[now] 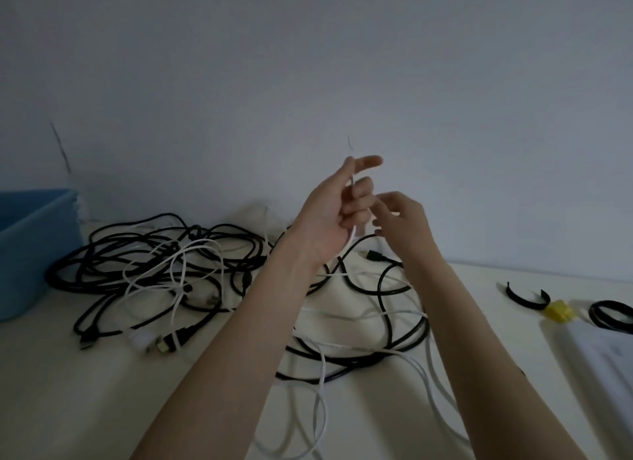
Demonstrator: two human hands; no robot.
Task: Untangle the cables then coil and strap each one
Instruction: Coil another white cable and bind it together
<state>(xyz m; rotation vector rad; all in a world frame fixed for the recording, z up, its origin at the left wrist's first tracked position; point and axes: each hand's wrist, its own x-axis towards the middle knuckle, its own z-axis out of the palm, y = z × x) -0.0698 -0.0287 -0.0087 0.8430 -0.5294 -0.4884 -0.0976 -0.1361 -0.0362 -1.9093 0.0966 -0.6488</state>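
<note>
**White cable lifted from the tangle, both hands raised**

Pale counter (51, 374) across the lower frame, against a plain wall. At nine o'clock, a blue bin (32, 247) on the counter's left edge. Just right of it, toward ten o'clock, a large tangle of black cables (113, 264) with thin white cables (178, 278) threaded through. More black and white loops at centre and six o'clock, under the forearms. At four o'clock, a white flat box (596, 360); contents blurred.

Raised at centre, left hand (329, 216), palm turned toward the camera, grip clamped on a white cable (351, 238) whose length hangs from the fist to the counter. Index finger and thumb stretched upward. Right hand (402, 219) just beside it at one o'clock, fingers loosely curled, tips close to the same cable; contact there too blurred to tell, so grip state unclear.

At three o'clock, a curved black strap (525, 300), a small yellow item (560, 311), and a small black coil (613, 314).
</note>
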